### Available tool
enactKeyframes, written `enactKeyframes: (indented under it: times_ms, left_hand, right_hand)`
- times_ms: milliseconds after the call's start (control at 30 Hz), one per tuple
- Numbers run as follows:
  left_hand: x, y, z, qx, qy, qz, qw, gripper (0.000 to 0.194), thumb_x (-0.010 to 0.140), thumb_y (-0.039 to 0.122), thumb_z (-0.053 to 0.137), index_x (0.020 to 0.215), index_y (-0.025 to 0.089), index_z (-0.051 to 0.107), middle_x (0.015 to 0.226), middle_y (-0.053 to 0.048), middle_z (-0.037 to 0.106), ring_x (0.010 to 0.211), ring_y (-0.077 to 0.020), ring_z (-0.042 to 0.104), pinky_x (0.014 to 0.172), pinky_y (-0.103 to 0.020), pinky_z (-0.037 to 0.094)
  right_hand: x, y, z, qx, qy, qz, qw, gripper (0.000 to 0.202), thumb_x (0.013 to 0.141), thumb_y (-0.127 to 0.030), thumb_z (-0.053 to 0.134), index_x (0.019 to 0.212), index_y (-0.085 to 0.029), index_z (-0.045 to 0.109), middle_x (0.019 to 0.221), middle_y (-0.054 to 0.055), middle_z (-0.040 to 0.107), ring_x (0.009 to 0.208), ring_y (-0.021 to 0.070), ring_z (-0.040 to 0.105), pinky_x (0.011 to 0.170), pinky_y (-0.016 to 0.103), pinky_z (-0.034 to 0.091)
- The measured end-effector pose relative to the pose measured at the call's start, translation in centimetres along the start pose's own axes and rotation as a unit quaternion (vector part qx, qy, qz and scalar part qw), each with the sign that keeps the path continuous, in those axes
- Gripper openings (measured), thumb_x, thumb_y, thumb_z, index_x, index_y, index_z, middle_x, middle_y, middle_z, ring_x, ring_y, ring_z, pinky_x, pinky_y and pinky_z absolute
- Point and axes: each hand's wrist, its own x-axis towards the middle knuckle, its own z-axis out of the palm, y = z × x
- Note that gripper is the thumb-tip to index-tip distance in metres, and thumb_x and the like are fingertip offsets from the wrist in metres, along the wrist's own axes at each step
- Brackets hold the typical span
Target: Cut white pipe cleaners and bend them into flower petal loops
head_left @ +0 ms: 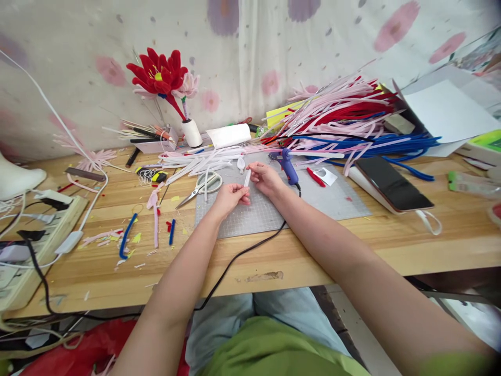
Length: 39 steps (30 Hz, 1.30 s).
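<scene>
Over the grey cutting mat (250, 222), a short white pipe cleaner (247, 178) runs between my two hands. My left hand (231, 199) pinches its lower end with thumb and forefinger. Its upper end is between the closed fingers of my right hand (265, 178). Just behind them lies a small white looped piece (241, 164) on the mat. Scissors with pale handles (209, 184) rest left of my left hand, blades pointing left. A purple glue gun (288, 166) lies to the right of my right hand.
A bundle of pink, red and blue pipe cleaners (336, 120) fills the back right. A red flower (158, 75) stands in a white holder (191, 133). The phone (395, 183) leans at right. A power strip (43, 250) sits left, and a black cord (238, 256) crosses the table's front.
</scene>
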Motion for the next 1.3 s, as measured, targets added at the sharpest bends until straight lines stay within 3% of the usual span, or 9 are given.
enactKeyframes:
  times_ms: [167,300,367,467,567,800,933,1067,1300]
  left_hand:
    - [0.7,-0.4,-0.1,0.051,0.048,0.002,0.998,0.018,0.079,0.023,0.058,0.066,0.012,0.051,0.053,0.003,0.057,0.039,-0.0053,0.05,0.048,-0.021,0.049]
    - [0.9,0.1,-3.2,0.152,0.111,0.077,0.979,0.017,0.083,0.029,0.051,0.074,0.014,0.054,0.063,0.0,0.061,0.046,-0.0072,0.054,0.05,-0.021,0.046]
    - [0.8,0.5,-5.5,0.246,0.187,0.124,0.943,0.015,0.082,0.03,0.05,0.082,0.016,0.056,0.074,-0.002,0.065,0.057,-0.0104,0.059,0.06,-0.025,0.049]
    - [0.7,0.5,-8.6,0.407,0.302,0.153,0.848,0.021,0.076,0.026,0.056,0.095,0.017,0.058,0.096,-0.007,0.066,0.093,-0.02,0.061,0.086,-0.035,0.046]
    - [1.1,-0.2,-10.1,0.476,0.267,0.166,0.821,0.039,0.071,0.019,0.058,0.11,0.015,0.055,0.118,-0.012,0.059,0.113,-0.0236,0.052,0.099,-0.037,0.038]
    - [1.6,-0.5,-9.6,0.45,0.19,0.146,0.86,0.058,0.064,0.001,0.046,0.118,0.019,0.053,0.104,-0.002,0.067,0.1,-0.0186,0.058,0.092,-0.032,0.042]
    - [1.2,-0.1,-9.4,0.474,0.154,0.144,0.855,0.055,0.057,-0.004,0.042,0.103,0.018,0.063,0.096,-0.002,0.069,0.095,-0.017,0.06,0.086,-0.029,0.044]
    - [1.1,0.1,-9.8,0.483,0.165,0.096,0.855,0.043,0.057,-0.001,0.042,0.084,0.018,0.069,0.087,-0.003,0.07,0.083,-0.0158,0.062,0.076,-0.026,0.046]
    - [0.9,0.4,-12.2,0.471,0.183,0.046,0.862,0.021,0.052,0.004,0.044,0.052,0.018,0.06,0.084,-0.003,0.071,0.086,-0.0173,0.063,0.074,-0.027,0.046]
  right_hand:
    - [0.1,0.1,0.2,0.012,0.016,-0.016,1.0,0.012,0.063,-0.014,0.063,0.059,-0.015,0.052,0.062,-0.003,0.051,0.045,0.0026,0.027,0.041,0.019,0.018]
    - [0.3,0.2,0.0,-0.048,0.005,-0.027,0.998,0.014,0.066,-0.026,0.064,0.064,-0.017,0.054,0.052,-0.006,0.033,0.045,0.0048,0.022,0.042,0.021,0.014]
    - [0.3,0.2,-0.2,-0.092,-0.004,-0.025,0.995,0.017,0.066,-0.032,0.063,0.065,-0.017,0.055,0.05,-0.007,0.029,0.045,0.0055,0.02,0.042,0.022,0.011]
    - [0.2,0.1,-0.3,-0.181,-0.009,-0.029,0.983,0.022,0.065,-0.039,0.061,0.065,-0.017,0.056,0.05,-0.006,0.031,0.045,0.0058,0.02,0.044,0.023,0.012]
    - [0.3,0.2,-0.4,-0.28,-0.005,-0.055,0.959,0.024,0.065,-0.04,0.059,0.063,-0.016,0.057,0.051,-0.005,0.036,0.048,0.0067,0.026,0.048,0.024,0.018]
    - [0.5,0.7,-0.7,-0.416,0.0,-0.082,0.906,0.026,0.066,-0.041,0.055,0.064,-0.015,0.058,0.053,-0.003,0.043,0.055,0.01,0.036,0.054,0.025,0.025]
    - [0.6,0.7,-0.8,-0.42,-0.011,-0.088,0.903,0.028,0.067,-0.042,0.054,0.064,-0.015,0.058,0.055,-0.003,0.045,0.056,0.0101,0.037,0.056,0.025,0.027]
    - [0.8,0.9,-1.0,-0.421,-0.016,-0.093,0.902,0.027,0.068,-0.042,0.053,0.064,-0.015,0.058,0.056,-0.002,0.047,0.056,0.0098,0.037,0.057,0.025,0.027]
    - [0.9,1.2,-1.2,-0.424,-0.016,-0.1,0.9,0.026,0.069,-0.041,0.053,0.064,-0.016,0.058,0.058,-0.001,0.049,0.057,0.0106,0.039,0.057,0.025,0.028]
